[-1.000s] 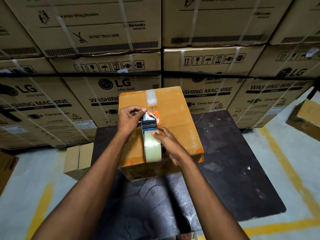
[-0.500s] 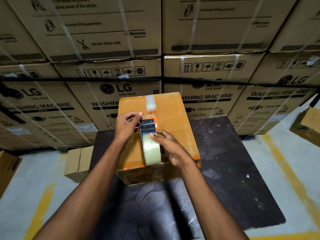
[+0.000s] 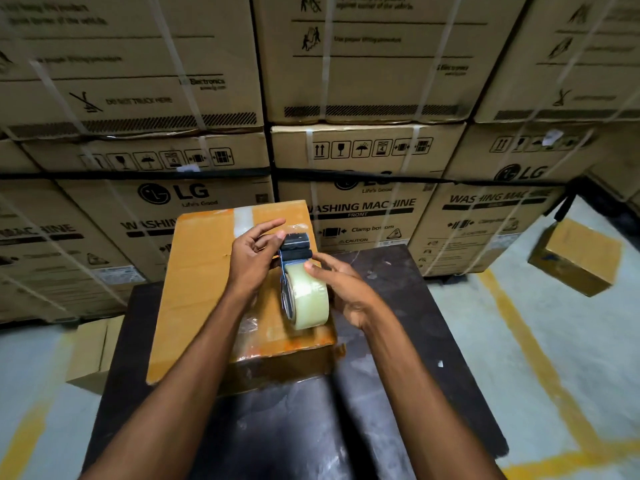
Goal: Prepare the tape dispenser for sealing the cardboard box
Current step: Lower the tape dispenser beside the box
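Dark, scuffed board forms the surface [image 3: 398,341], a low black platform with pale scratches and smears, and on its far left part sits the cardboard box [image 3: 201,289], its orange-brown top already crossed by a strip of clear tape at the far edge. Above the box's right side the tape dispenser [image 3: 296,251] is held in the air, its black head pointing away and its roll of clear tape [image 3: 308,299] hanging toward the person. The left hand [image 3: 251,261] reaches in from the left, thumb and forefinger pinched at the dispenser's front end where a loose tab of tape shows, the other fingers spread; its grip is closed on the tape end and the dispenser's head. The right hand [image 3: 346,289] cups the roll from the right with fingertips resting on the tape, the grip closed loosely around the roll.

Grey concrete floor [image 3: 554,341] surrounds the surface, marked with worn yellow lines [image 3: 519,341]. Behind it rises a wall of large stacked cartons [image 3: 363,81] bound with white straps, printed with LG logos, "WASHING MACHINE" and handling symbols. A small brown box [image 3: 93,348] stands on the floor by the surface's left edge, and another small box [image 3: 578,258] lies on the floor at the right.
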`<action>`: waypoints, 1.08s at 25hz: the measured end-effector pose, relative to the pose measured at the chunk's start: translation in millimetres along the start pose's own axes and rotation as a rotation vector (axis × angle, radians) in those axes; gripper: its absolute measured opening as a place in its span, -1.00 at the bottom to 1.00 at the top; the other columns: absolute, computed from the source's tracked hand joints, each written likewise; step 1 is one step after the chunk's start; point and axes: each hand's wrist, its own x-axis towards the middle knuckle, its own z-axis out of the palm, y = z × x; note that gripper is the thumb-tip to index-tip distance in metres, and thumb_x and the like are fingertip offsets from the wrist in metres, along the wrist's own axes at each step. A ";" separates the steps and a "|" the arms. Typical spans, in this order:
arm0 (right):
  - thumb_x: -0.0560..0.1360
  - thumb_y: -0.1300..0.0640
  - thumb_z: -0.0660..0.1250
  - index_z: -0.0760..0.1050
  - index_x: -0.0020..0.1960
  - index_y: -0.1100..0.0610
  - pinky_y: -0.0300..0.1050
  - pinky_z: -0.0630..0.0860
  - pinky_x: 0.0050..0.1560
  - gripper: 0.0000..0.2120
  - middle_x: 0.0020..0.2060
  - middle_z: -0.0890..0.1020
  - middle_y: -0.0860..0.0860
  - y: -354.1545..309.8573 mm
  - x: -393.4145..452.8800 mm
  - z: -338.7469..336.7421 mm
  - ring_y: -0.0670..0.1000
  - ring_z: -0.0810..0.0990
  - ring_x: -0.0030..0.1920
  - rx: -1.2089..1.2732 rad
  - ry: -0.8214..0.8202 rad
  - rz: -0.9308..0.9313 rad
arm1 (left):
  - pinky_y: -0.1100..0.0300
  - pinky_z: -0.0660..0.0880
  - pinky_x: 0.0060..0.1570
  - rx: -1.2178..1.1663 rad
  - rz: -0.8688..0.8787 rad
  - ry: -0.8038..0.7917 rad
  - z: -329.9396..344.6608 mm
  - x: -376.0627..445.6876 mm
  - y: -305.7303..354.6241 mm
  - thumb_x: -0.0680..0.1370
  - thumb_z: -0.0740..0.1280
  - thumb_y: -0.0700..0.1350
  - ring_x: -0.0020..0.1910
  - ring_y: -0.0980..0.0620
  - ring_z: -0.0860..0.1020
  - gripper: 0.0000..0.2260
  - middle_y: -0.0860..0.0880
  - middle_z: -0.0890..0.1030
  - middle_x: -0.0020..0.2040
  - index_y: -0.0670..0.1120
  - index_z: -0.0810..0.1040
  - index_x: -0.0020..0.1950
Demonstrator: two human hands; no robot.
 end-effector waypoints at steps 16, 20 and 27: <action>0.56 0.08 0.50 0.52 0.42 0.07 -0.26 0.60 -0.30 -0.55 0.01 0.74 0.03 48.9 48.0 -131.2 -0.10 0.70 -0.20 -0.028 0.259 0.084 | -0.26 -0.09 0.63 1.145 0.070 -0.225 54.1 -5.0 -92.7 0.67 0.20 0.28 0.72 -0.12 0.01 -0.29 -0.03 0.02 0.75 0.13 -0.01 0.73; 0.51 -0.04 0.53 0.52 0.41 0.04 -0.18 0.56 -0.22 -0.49 0.03 0.73 0.04 101.9 72.1 -135.1 -0.02 0.67 -0.15 -0.006 0.241 0.260 | -0.36 -0.09 0.63 1.341 0.049 -0.246 49.0 -15.5 -114.5 0.67 0.00 0.35 0.73 -0.17 -0.02 -0.30 -0.04 -0.02 0.75 0.09 -0.04 0.74; 0.53 -0.06 0.50 0.58 0.28 0.12 -0.12 0.44 -0.20 -0.60 -0.04 0.66 0.12 159.5 98.6 -140.5 0.09 0.59 -0.08 0.017 0.260 0.433 | -0.35 -0.10 0.62 1.394 0.077 -0.228 50.1 -17.0 -127.2 0.69 -0.10 0.32 0.73 -0.13 -0.06 -0.36 -0.01 -0.05 0.75 0.12 -0.06 0.74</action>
